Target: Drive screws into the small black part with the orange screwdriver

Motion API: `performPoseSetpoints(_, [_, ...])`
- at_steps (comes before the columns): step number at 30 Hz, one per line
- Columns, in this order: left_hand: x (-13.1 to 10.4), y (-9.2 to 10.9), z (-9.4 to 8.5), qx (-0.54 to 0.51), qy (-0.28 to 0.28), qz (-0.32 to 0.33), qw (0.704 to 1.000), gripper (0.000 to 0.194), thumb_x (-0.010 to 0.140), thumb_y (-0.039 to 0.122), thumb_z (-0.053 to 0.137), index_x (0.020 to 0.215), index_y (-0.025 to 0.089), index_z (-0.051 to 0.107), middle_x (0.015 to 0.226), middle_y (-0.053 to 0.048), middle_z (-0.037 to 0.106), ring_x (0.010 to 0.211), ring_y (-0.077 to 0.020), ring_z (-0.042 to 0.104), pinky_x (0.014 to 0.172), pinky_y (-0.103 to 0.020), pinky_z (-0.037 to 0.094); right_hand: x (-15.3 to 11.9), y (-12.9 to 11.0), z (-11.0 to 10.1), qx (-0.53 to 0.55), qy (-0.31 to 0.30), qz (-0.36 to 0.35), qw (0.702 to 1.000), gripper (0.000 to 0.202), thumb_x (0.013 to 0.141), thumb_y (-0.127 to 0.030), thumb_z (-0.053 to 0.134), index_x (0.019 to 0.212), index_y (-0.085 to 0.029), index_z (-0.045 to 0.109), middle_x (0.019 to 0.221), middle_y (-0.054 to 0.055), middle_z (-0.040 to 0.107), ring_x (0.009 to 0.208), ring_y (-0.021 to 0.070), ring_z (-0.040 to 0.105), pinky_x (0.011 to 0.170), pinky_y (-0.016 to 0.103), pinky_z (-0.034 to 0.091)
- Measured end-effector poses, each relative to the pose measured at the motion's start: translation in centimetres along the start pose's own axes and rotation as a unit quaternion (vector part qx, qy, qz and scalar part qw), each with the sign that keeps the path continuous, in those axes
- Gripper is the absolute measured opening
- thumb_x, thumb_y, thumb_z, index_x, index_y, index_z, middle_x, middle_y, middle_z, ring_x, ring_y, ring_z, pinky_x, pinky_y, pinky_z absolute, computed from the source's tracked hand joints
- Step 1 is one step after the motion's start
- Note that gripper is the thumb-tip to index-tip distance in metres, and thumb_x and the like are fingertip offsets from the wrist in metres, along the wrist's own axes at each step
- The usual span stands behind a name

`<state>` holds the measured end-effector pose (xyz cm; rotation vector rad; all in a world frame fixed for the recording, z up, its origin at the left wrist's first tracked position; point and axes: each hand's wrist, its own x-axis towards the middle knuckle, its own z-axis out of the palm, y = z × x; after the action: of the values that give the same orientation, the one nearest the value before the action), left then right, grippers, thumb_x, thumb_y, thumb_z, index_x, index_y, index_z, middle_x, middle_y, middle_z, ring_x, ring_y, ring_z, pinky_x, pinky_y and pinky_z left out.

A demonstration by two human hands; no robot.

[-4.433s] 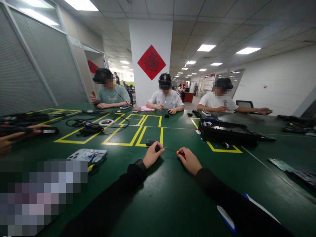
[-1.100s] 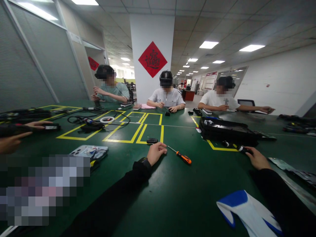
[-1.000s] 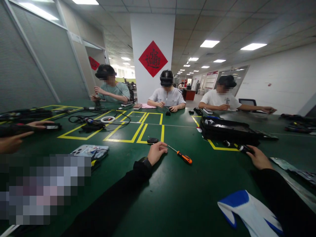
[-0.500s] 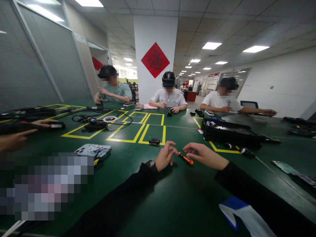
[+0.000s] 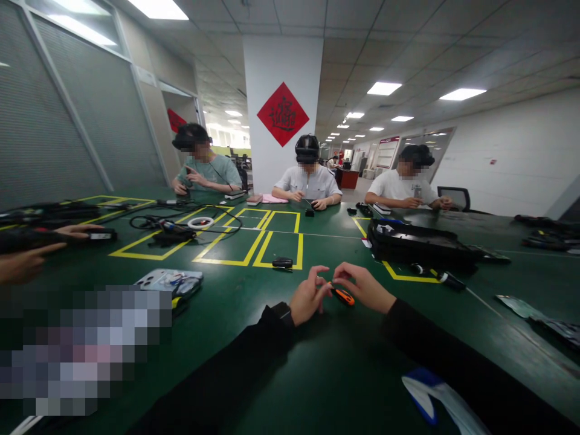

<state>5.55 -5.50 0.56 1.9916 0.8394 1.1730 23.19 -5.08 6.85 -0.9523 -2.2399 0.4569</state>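
The orange and black screwdriver (image 5: 343, 296) lies on the green table (image 5: 217, 326), its shaft end between my two hands. My left hand (image 5: 312, 293) is curled at that end, thumb and fingers bent close together. Opposite it, my right hand (image 5: 361, 283) has thumb and fingertips pinched together just above the screwdriver. Anything between the fingers of either hand is too small or hidden to name. A short black object (image 5: 282, 263) rests beyond my left hand, near a yellow tape line.
An open black case (image 5: 417, 240) stands at the right, beside a dark tool (image 5: 451, 280). Cables and a white tape roll (image 5: 200, 222) lie at the left. A blue and white item (image 5: 423, 393) is near my right forearm. Three people sit opposite; another person's hands are at far left.
My right hand has moved left, closer to my left hand, and its fingers have drawn together. The left hand has shifted slightly right, over the screwdriver's shaft end.
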Motion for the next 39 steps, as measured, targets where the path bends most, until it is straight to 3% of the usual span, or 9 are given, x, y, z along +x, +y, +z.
performPoseSetpoints(2, [0.1, 0.3, 0.1, 0.068, 0.008, 0.028, 0.997, 0.059, 0.076, 0.044, 0.046, 0.125, 0.021, 0.021, 0.104, -0.008, 0.054, 0.078, -0.015, 0.059, 0.072, -0.033, 0.046, -1.6, 2.5, -2.5, -0.027, 0.046, 0.055, 0.997, 0.018, 0.082, -0.033, 0.042, 0.086, -0.018, 0.05, 0.077, 0.002, 0.058, 0.07, 0.0139, 0.054, 0.065, 0.026, 0.042])
performPoseSetpoints(4, [0.2, 0.6, 0.2, 0.148, -0.004, 0.049, 0.988, 0.072, 0.07, 0.049, 0.051, 0.129, 0.022, 0.02, 0.127, -0.013, 0.037, 0.112, -0.0237, 0.041, 0.093, -0.042, 0.033, -4.3, 6.2, -5.5, -0.113, 0.124, 0.14, 0.976, 0.02, 0.083, -0.033, 0.039, 0.091, -0.018, 0.048, 0.081, 0.004, 0.058, 0.072, 0.0157, 0.054, 0.066, 0.027, 0.041])
performPoseSetpoints(7, [0.4, 0.6, 0.3, 0.241, -0.085, 0.052, 0.965, 0.073, 0.069, 0.057, 0.047, 0.13, 0.025, 0.022, 0.138, -0.009, 0.02, 0.127, -0.0275, 0.016, 0.1, -0.047, 0.018, -10.3, 12.6, -10.1, -0.299, 0.32, 0.324, 0.839, 0.025, 0.082, -0.034, 0.036, 0.097, -0.018, 0.047, 0.083, 0.007, 0.057, 0.071, 0.0196, 0.053, 0.062, 0.029, 0.037])
performPoseSetpoints(10, [0.4, 0.1, 0.4, 0.284, -0.148, 0.054, 0.946, 0.066, 0.071, 0.059, 0.041, 0.128, 0.028, 0.028, 0.137, -0.006, 0.024, 0.128, -0.0275, 0.014, 0.101, -0.048, 0.016, -16.0, 17.8, -13.7, -0.391, 0.416, 0.421, 0.705, 0.03, 0.083, -0.034, 0.031, 0.102, -0.016, 0.045, 0.083, 0.012, 0.056, 0.072, 0.0238, 0.053, 0.056, 0.031, 0.033])
performPoseSetpoints(11, [0.4, 0.0, 0.5, 0.288, -0.156, 0.055, 0.943, 0.064, 0.072, 0.059, 0.04, 0.127, 0.029, 0.03, 0.136, -0.006, 0.027, 0.127, -0.0273, 0.017, 0.1, -0.048, 0.017, -17.4, 19.0, -14.5, -0.404, 0.417, 0.434, 0.689, 0.03, 0.083, -0.034, 0.032, 0.102, -0.016, 0.046, 0.083, 0.012, 0.056, 0.073, 0.0252, 0.053, 0.055, 0.032, 0.032])
performPoseSetpoints(14, [0.3, -0.2, 0.5, 0.288, -0.158, 0.057, 0.943, 0.061, 0.074, 0.058, 0.038, 0.127, 0.028, 0.031, 0.135, -0.006, 0.029, 0.125, -0.0268, 0.022, 0.1, -0.047, 0.02, -19.1, 20.7, -15.9, -0.41, 0.352, 0.452, 0.71, 0.026, 0.08, -0.034, 0.036, 0.093, -0.018, 0.051, 0.081, 0.012, 0.055, 0.076, 0.0267, 0.052, 0.053, 0.032, 0.032])
performPoseSetpoints(20, [0.4, -0.2, 0.5, 0.291, -0.164, 0.056, 0.941, 0.061, 0.075, 0.058, 0.034, 0.127, 0.028, 0.029, 0.136, -0.007, 0.027, 0.125, -0.0275, 0.022, 0.099, -0.047, 0.021, -17.0, 21.2, -15.6, -0.424, 0.252, 0.455, 0.741, 0.024, 0.079, -0.031, 0.037, 0.093, -0.019, 0.052, 0.086, 0.012, 0.056, 0.077, 0.0249, 0.052, 0.056, 0.032, 0.033])
performPoseSetpoints(27, [0.3, -0.5, 0.6, 0.283, -0.161, 0.054, 0.944, 0.058, 0.077, 0.057, 0.032, 0.127, 0.029, 0.029, 0.137, -0.006, 0.026, 0.125, -0.0273, 0.022, 0.098, -0.047, 0.02, -17.5, 22.2, -15.7, -0.402, 0.268, 0.486, 0.728, 0.025, 0.078, -0.035, 0.037, 0.092, -0.02, 0.052, 0.081, 0.012, 0.057, 0.071, 0.025, 0.052, 0.052, 0.031, 0.032])
performPoseSetpoints(39, [0.4, -0.3, 0.5, 0.267, -0.161, 0.055, 0.948, 0.054, 0.079, 0.055, 0.031, 0.125, 0.027, 0.034, 0.134, -0.006, 0.03, 0.124, -0.0262, 0.024, 0.099, -0.046, 0.022, -17.5, 21.2, -15.8, -0.393, 0.27, 0.468, 0.744, 0.022, 0.077, -0.033, 0.04, 0.088, -0.019, 0.052, 0.075, 0.011, 0.056, 0.068, 0.0241, 0.052, 0.053, 0.031, 0.033])
